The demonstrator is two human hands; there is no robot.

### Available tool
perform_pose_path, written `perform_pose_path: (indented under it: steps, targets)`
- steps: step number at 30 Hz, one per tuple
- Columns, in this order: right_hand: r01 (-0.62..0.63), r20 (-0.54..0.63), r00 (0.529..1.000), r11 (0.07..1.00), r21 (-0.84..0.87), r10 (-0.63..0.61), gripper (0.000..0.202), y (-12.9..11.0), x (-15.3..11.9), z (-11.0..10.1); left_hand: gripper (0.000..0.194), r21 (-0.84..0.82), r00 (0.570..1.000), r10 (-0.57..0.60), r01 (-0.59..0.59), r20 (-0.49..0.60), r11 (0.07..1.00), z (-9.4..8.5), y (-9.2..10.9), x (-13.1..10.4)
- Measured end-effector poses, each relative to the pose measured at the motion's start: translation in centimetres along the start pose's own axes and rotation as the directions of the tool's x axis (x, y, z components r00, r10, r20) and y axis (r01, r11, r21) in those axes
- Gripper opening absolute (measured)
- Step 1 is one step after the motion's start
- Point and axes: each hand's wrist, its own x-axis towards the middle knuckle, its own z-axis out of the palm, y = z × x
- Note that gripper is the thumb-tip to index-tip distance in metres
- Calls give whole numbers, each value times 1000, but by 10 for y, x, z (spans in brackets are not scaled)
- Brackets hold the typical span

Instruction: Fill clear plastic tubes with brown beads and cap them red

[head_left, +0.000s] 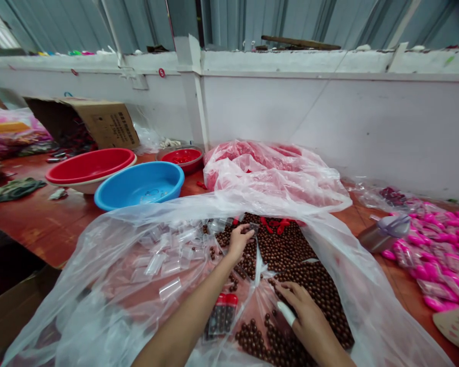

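your left hand (pixel 240 242) is reached out over the brown balls (pixel 313 278), its grip closed at the fingertips on a small clear container (pixel 253 229); you can see it at the far side of the clear plastic sheeting (pixel 370 290), close to some loose red pieces (pixel 280 226). your right hand (pixel 309 318) is lower and nearer to you, palm down among the balls, with a white cover (pixel 286 313) on one digit. its grip is partly open, thumb and fingers a little apart, and i cannot tell whether the fingertips have hold of a ball.

the balls lie spread on the sheeting around your right hand, with a smaller cluster just to its left. to the left of your left forearm you have a scatter of empty-looking clear tubes (pixel 170 289). beside that forearm, red-capped tubes (pixel 226 312) with dark contents stand or lie side by side; i cannot tell which.

beyond the sheeting on the red worktop (pixel 30 219) are a blue basin (pixel 137 187), a red basin (pixel 91 165) and a bulky translucent bag (pixel 271 176) with red contents. over to your right, a grey tumbler (pixel 384 234) leans near bright pink packets (pixel 439 250).
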Motion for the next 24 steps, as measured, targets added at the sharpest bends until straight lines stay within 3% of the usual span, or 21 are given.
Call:
perform_pose_path:
  steps: [4,13,17,24]
  targets:
    - [-31,28,999,999,14,31,64,2,7,-4,29,-79,994,-76,82,76,993,-15,5,-11]
    - [31,-45,999,998,50,-28,51,7,37,-12,41,-59,960,-170,187,221,981,-65,33,-57]
    - [47,-49,998,999,15,-46,51,16,67,-7,43,-125,965,-116,148,234,981,-66,43,-77]
    - [-60,-194,979,998,-4,59,53,39,122,8,51,-174,963,-119,163,240,971,-61,51,-95]
